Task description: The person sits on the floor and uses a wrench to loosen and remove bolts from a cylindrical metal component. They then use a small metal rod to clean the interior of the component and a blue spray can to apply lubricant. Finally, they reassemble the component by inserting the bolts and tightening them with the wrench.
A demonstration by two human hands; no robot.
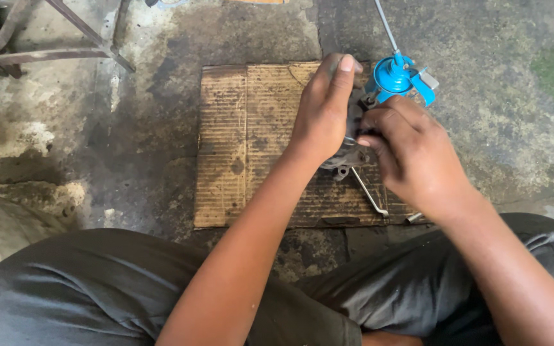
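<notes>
Over the cardboard [251, 141], left hand [322, 112] and right hand [408, 154] grip a metal part [352, 154].

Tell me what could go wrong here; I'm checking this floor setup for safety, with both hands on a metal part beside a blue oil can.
1. The blue oil can stands right against the right hand; a nudge might tip it and spill oil.
2. The thin bent metal rod lies loose on the cardboard below the metal part; it could roll off or be knelt on.
3. The left hand covers the part, so fingers may get pinched.
</notes>
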